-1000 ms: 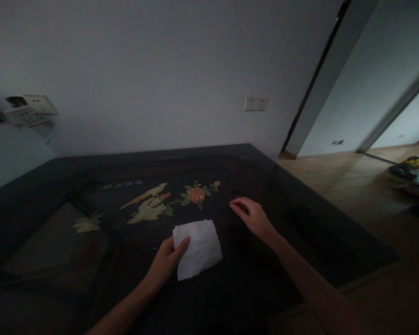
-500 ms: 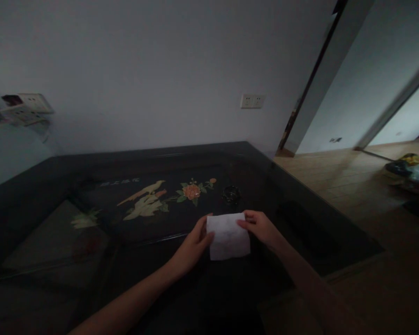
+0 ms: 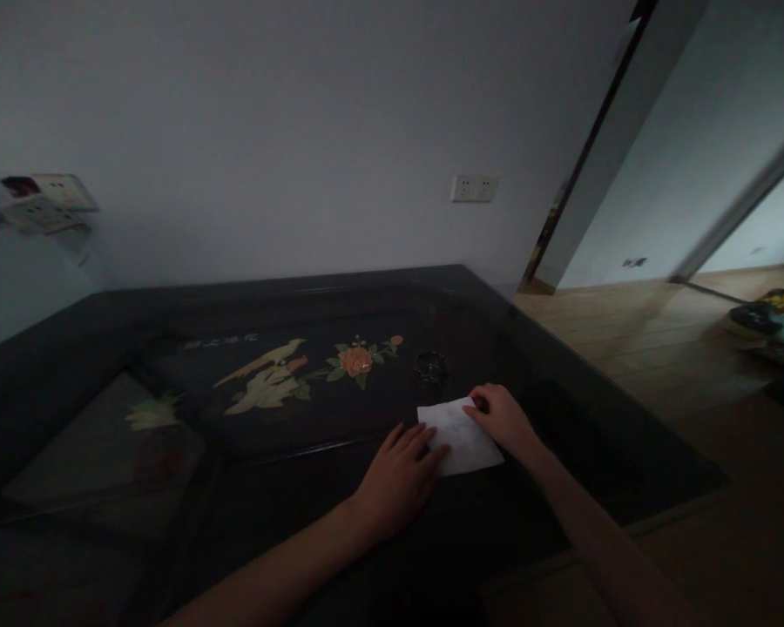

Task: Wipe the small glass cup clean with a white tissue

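Observation:
A square white sheet, paper or tissue (image 3: 467, 442), lies at the near side of the dark glossy table (image 3: 287, 514), with faint bluish marks on its face. My left hand (image 3: 402, 470) rests with fingers spread over the sheet's left edge. At the upper right corner, my right hand (image 3: 500, 420) pinches the sheet between thumb and fingers. Just beyond it sits a small dark shiny object (image 3: 430, 367), perhaps a glass ashtray; the dim light hides its detail.
The tabletop bears a picture of a bird (image 3: 267, 370) and an orange flower (image 3: 355, 360). A pale wall with a double socket (image 3: 474, 189) stands behind. Bags and other items (image 3: 774, 318) lie on the wooden floor at right.
The sheet has shifted right and tilted, now lying flatter on the table. My left hand has gone from pinching its left edge to lying spread on it; my right hand still pinches its corner.

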Tool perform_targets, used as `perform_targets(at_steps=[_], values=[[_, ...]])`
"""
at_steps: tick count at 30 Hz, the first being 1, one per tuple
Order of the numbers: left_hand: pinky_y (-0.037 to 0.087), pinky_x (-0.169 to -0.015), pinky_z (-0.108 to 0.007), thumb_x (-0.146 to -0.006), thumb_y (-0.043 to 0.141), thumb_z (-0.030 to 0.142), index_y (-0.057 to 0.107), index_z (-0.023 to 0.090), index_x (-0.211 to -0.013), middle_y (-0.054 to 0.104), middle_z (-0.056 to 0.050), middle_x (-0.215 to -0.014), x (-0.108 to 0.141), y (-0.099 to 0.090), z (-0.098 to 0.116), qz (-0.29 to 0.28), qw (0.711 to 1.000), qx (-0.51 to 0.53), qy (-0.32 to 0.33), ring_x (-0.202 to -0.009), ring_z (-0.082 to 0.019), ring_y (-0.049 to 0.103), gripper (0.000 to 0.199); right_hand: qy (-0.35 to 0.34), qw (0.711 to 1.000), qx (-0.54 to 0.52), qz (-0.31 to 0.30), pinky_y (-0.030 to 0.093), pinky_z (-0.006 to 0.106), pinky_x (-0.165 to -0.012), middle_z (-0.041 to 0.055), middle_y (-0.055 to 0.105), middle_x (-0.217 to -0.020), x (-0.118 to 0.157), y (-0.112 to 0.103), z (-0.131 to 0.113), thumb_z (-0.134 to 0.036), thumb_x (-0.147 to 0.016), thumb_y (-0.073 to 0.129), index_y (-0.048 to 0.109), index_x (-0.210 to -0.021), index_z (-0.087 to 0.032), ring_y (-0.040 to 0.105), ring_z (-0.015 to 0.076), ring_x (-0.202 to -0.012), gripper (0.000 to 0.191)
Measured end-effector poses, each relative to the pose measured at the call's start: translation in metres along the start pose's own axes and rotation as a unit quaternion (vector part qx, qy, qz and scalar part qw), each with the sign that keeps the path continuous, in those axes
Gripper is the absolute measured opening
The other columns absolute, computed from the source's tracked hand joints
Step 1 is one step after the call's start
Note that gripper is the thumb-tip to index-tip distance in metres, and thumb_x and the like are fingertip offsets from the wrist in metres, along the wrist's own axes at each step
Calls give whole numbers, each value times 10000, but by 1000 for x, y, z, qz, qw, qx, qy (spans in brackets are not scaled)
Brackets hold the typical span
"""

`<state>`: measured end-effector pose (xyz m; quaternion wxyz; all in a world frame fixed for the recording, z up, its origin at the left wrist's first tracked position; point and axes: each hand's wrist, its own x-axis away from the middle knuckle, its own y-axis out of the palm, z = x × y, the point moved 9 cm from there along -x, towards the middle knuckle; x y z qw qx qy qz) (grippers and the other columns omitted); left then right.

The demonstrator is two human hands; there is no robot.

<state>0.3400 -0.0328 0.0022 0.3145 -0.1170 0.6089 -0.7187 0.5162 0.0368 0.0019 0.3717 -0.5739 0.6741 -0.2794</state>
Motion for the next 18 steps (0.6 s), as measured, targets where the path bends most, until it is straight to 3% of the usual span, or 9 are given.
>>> perform_targets(at_steps=[5,8,10,12,15,18], values=[[333,-1082,-541,-921,487,284,477,271,-1333,455,-107,-1431,-2,-11,1,-1,1000,20,-4,-1333,-276,402,413,-16,996,41,77,388,331,-707,30,537,-761,2,-21,-3,-272,-774,614,607,-874,-189,517,221,-773,131],[345,-1079,-522,-903,507,222,499,240,-1299,493,-103,-1392,7,-35,1,19,998,59,8,-1300,-263,435,396,-60,987,17,150,402,328,-714,43,564,-777,13,-46,-33,-308,-842,570,600,-840,-187,531,214,-769,124],[447,-991,-412,-922,459,198,543,220,-1214,589,-80,-1257,21,-55,-5,48,994,100,10,-1167,-212,539,305,-118,983,-44,133,406,292,-655,30,563,-731,23,-47,-70,-329,-884,527,573,-775,-191,527,184,-702,182],[507,-825,-311,-925,418,166,574,186,-1080,649,-73,-1062,40,-71,-15,68,990,124,8,-964,-173,609,221,-211,972,-88,50,401,268,-630,28,577,-718,37,-28,-120,-314,-945,424,557,-748,-189,535,163,-686,268],[420,-558,-251,-894,360,118,530,177,-765,593,-34,-692,73,-86,-17,90,987,95,89,-621,-137,545,222,-410,904,-94,-71,378,269,-596,30,586,-656,76,18,-198,-262,-967,325,522,-669,-189,510,151,-641,364],[312,-495,-287,-877,346,113,442,202,-662,516,1,-539,103,-94,-11,131,971,39,198,-496,-131,458,252,-531,836,-80,-110,322,282,-531,2,544,-546,109,66,-235,-225,-907,382,472,-585,-202,432,136,-529,334]])
